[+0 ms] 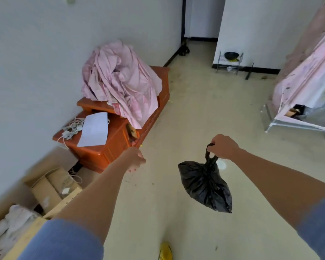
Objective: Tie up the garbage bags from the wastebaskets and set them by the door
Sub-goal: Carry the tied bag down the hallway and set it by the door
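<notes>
A black garbage bag (206, 184) hangs in the air above the floor, its top knotted into a loop. My right hand (224, 147) grips that loop from above, and the bag swings below it, tilted toward me. My left hand (136, 159) is stretched out ahead at the same height with its fingers loosely curled and nothing in it. It sits just in front of the corner of the wooden cabinet. A passage with a dark door frame (183, 19) opens at the far end of the room.
An orange wooden cabinet (109, 147) stands against the left wall, with pink bedding (120, 81), a paper sheet and cables on it. Cardboard boxes (53, 186) lie at lower left. A covered metal rack (306, 87) stands right. A small wire shelf (230, 61) stands far ahead.
</notes>
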Motion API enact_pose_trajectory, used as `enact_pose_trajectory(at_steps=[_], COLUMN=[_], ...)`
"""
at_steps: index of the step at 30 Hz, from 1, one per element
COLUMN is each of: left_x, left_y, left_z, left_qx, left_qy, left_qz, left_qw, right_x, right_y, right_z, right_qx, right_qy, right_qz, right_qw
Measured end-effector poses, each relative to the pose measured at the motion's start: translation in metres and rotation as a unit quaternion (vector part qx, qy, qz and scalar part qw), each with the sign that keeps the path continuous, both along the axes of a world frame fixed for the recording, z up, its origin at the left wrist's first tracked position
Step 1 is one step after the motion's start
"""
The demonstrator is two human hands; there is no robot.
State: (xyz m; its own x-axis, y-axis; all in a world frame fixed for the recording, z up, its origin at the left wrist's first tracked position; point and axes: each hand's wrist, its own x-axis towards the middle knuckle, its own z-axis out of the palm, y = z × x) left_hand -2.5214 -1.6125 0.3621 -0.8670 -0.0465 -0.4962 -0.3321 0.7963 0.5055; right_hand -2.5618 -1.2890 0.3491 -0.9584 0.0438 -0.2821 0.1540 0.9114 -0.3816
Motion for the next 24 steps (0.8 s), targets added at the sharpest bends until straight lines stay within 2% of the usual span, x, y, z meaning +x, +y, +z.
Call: enact_pose_trajectory(at_steps=[9,12,18,24], left_x=[-0.251,-0.329,-0.495,-0.649], left_y=[0.045,0.07,0.119,0.172], left_z=[0.047,0.052,0.039,0.051], left_qx=[0.006,0.004,-0.029,-0.02], left_qy=[-0.024,-0.006,0.004,-0.005], left_qz=[-0.063,-0.075,-0.103,-0.091], left_qw=[0.998,0.997,0.994,0.996], right_x=[-0.204,-0.277,-0.444,-0.613], right_y=[0.043,0.065,0.113,0.162], right_z=[0.041,0.042,0.025,0.05], right_qx=[0.006,0.003,-0.019,-0.016], right_qy=[0.017,0.023,0.005,-0.02], right_qz=[-0.07,-0.084,-0.083,-0.057], right_qw=[0.997,0.996,0.996,0.998])
